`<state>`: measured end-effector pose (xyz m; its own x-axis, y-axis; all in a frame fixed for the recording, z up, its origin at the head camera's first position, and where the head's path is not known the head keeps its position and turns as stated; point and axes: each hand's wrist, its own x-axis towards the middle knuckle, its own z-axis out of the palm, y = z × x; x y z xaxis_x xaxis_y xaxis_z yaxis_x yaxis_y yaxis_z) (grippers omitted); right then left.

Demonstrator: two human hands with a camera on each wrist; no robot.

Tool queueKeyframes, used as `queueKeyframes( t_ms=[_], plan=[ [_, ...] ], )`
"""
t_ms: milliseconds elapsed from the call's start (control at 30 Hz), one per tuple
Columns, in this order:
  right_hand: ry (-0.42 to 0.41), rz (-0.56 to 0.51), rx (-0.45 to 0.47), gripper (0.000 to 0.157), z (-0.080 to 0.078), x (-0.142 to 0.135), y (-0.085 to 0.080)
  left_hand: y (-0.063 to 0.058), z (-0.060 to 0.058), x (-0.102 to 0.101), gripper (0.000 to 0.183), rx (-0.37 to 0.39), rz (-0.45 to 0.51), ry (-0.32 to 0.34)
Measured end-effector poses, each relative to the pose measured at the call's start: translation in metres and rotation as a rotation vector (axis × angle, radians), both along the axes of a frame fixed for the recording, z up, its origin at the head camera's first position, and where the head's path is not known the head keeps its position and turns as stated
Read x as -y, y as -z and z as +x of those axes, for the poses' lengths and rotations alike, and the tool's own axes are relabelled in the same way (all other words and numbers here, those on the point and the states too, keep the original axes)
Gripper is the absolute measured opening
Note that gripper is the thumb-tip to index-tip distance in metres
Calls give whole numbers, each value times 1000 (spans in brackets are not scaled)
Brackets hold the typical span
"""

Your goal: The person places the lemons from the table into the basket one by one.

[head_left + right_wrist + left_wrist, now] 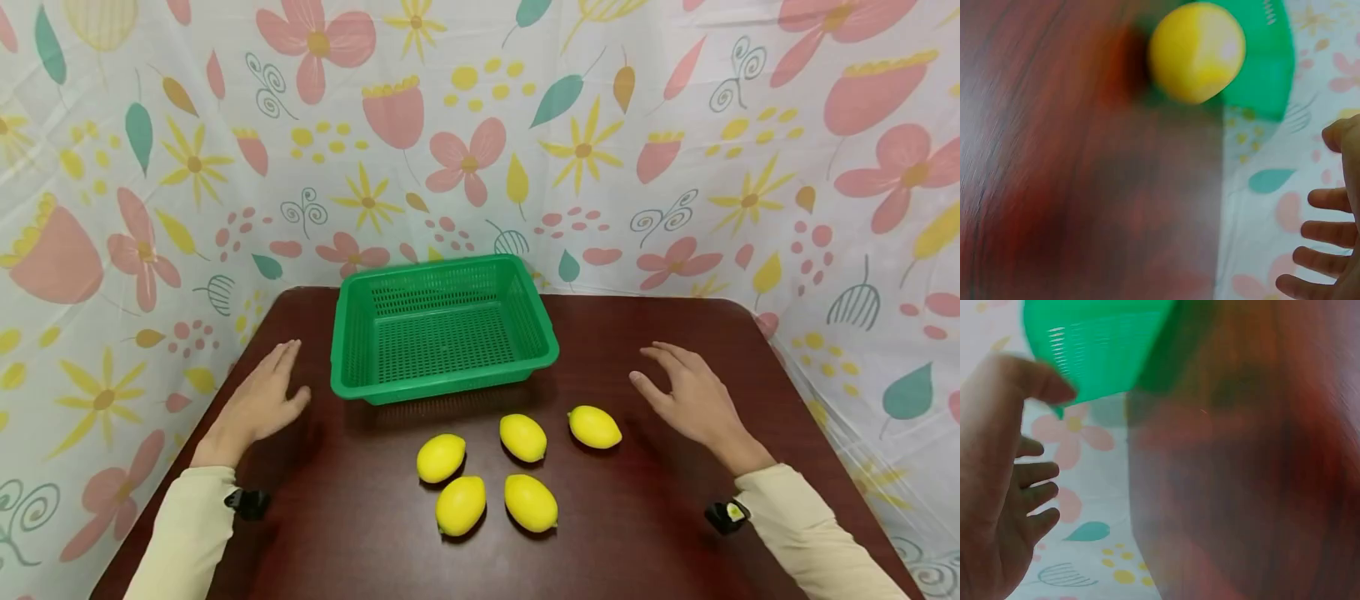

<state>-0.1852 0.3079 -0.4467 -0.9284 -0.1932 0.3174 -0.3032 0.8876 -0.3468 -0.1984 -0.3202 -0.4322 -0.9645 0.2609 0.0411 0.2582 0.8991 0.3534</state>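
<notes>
My left hand (258, 404) hovers over the table's left side, fingers extended and thumb apart, holding nothing. On the right, my right hand (693, 404) is likewise spread, with nothing in it. Between them a green plastic basket (442, 387) with slotted walls stands toward the back, no fruit inside. Several yellow lemons lie in front of it. The rightmost lemon (595, 427) is nearest my right hand; another lemon (522, 438) is left of it. A further lemon (441, 458) lies below the basket, with two nearer lemons, one at left (461, 506) and one at right (531, 503).
The dark reddish-brown table (630, 533) has rounded far corners. A white cloth (480, 225) printed with flowers and leaves hangs behind it and along both sides. Each wrist carries a small black camera, one at left (249, 503) and one at right (726, 517).
</notes>
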Motion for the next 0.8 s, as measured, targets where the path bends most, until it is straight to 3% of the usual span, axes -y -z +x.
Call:
queueKeyframes(
  t_ms=[167,267,567,800],
  plan=[
    [-13,-46,-40,50,14,13,-18,-5,1,-9,57,-99,192,-133],
    [-33,-61,-51,48,21,21,-21,-3,1,-21,60,-86,320,-203],
    [-106,-76,-45,48,35,35,-14,4,-5,-51,74,264,907,-308],
    [-128,-41,37,58,35,46,-7,14,-7,-53,70,394,1065,-339]
  ],
)
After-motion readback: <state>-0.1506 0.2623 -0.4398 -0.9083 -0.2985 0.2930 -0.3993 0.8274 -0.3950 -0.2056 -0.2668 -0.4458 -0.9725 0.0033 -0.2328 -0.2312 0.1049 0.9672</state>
